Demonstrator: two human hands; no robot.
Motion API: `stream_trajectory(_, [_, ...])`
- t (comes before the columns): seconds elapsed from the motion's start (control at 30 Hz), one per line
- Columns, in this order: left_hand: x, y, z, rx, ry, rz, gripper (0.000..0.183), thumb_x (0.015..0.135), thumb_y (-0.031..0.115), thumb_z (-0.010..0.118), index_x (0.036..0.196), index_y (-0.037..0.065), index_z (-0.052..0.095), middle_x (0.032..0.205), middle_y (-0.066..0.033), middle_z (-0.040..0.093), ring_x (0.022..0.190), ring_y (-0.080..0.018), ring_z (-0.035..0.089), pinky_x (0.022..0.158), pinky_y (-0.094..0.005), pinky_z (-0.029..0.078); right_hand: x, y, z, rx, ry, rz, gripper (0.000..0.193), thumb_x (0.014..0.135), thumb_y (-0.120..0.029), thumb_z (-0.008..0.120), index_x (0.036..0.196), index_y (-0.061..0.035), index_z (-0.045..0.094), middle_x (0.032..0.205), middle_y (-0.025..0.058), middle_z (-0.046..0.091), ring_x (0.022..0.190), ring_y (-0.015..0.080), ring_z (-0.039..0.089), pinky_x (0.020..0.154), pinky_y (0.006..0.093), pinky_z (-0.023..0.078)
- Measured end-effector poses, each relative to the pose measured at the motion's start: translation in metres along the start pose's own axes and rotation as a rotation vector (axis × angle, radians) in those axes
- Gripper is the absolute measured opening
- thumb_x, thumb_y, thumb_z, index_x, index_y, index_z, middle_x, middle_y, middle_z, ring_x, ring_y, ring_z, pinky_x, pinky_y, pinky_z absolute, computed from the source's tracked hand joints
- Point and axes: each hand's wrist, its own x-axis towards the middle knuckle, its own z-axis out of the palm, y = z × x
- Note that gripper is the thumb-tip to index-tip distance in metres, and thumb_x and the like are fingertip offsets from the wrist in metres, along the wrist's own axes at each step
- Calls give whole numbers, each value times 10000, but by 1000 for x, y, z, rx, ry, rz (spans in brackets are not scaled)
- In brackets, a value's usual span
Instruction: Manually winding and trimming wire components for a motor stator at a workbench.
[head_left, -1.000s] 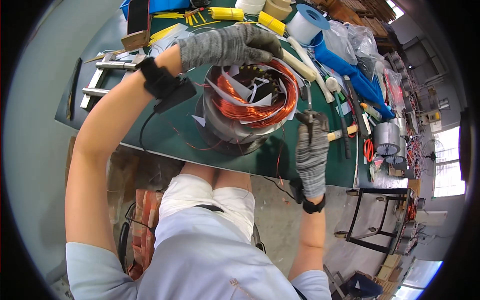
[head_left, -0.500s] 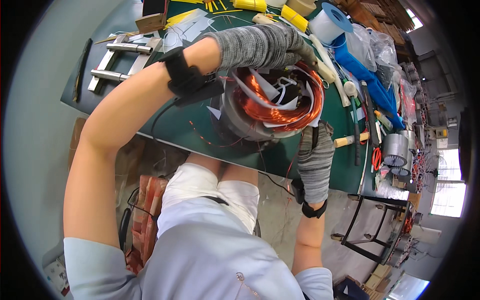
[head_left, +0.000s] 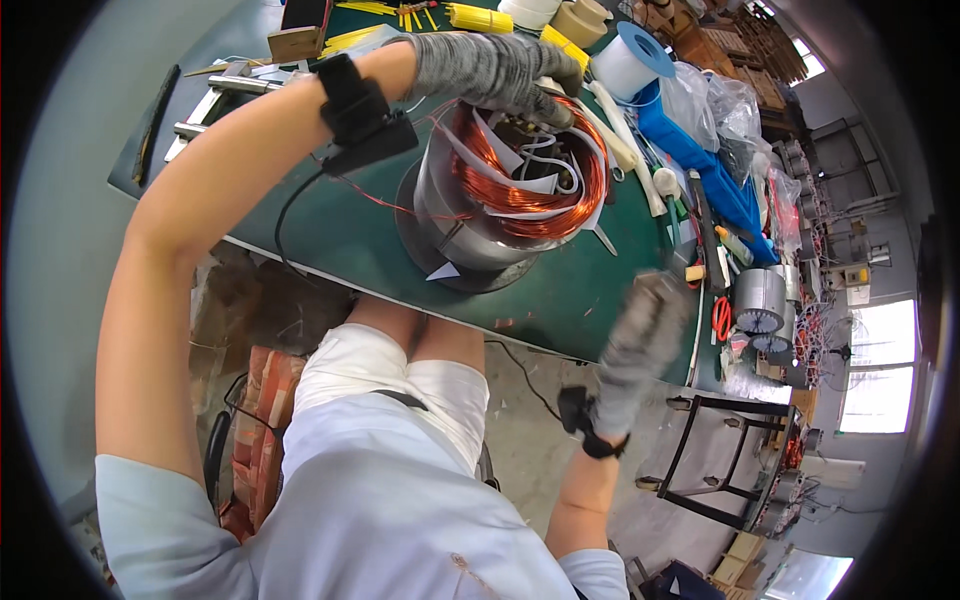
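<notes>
A metal motor stator (head_left: 465, 225) stands upright on the green table, with a ring of copper winding (head_left: 530, 228) bulging from its top. White insulating paper and white sleeved leads (head_left: 545, 165) show in its middle. Across the far side of the winding lies my left hand (head_left: 525, 88) in a grey knit glove, fingers bent down over the coil. My right hand (head_left: 648, 315), gloved the same way, is smeared by motion at the table's right edge. It covers the lower handle of a mallet with a pale head (head_left: 667, 182); whether it grips the handle is hidden.
Beside the mallet lie a short wooden piece (head_left: 695, 272), a blue tray (head_left: 700, 165) and red-handled scissors (head_left: 722, 318). A white spool (head_left: 632, 62) and yellow strips (head_left: 480, 18) sit at the back. Metal cylinders (head_left: 760, 300) stand right; a black frame cart (head_left: 730, 460) is on the floor.
My right hand has left the near right side of the winding and moved right, to the mallet handle. My left hand stays on the winding's far side. The whole view has shifted slightly.
</notes>
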Motion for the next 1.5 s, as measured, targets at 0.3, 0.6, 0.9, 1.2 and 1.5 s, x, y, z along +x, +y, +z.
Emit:
stream_trajectory(0.3, [-3, -11, 7, -231, -2, 328, 309, 912, 230, 469, 1191, 109, 526, 1036, -56, 591, 889, -132, 560, 792, -245, 467, 15, 28, 52, -158, -268, -166, 289, 866, -43, 490, 1132, 68, 473, 1118, 243, 503, 1058, 378, 477, 954, 419, 345])
stream_trajectory(0.6, [2, -22, 19, -256, 30, 345, 240, 909, 184, 457, 1097, 74, 559, 1038, -100, 577, 926, -195, 547, 822, -306, 446, 24, 9, 43, 114, -402, -2, 225, 851, -57, 501, 1046, 51, 531, 895, 236, 581, 844, 395, 546, 808, 404, 434])
stream_trajectory(0.9, [-24, 9, 17, 51, 184, 8, 211, 901, 177, 467, 1051, 62, 561, 994, -101, 576, 910, -197, 545, 799, -312, 447, 20, 37, 0, -109, -32, -9, 115, 856, -79, 506, 932, -10, 559, 927, 166, 563, 844, 291, 553, 783, 356, 433])
stream_trajectory(1.2, [2, -6, 16, -218, 65, 73, 155, 909, 170, 454, 1035, 83, 478, 853, -46, 521, 799, -118, 529, 681, -248, 461, 26, 64, 40, -282, -165, -382, 210, 820, -45, 559, 1013, 35, 532, 969, 234, 532, 918, 400, 506, 862, 436, 396])
stream_trajectory(1.5, [-12, -9, 11, -173, 146, 240, 241, 910, 177, 467, 1116, 95, 562, 948, -84, 589, 835, -133, 563, 754, -235, 481, 30, 53, 68, 41, -294, -221, 274, 850, -91, 521, 1099, 24, 513, 1016, 203, 555, 974, 365, 510, 900, 407, 381])
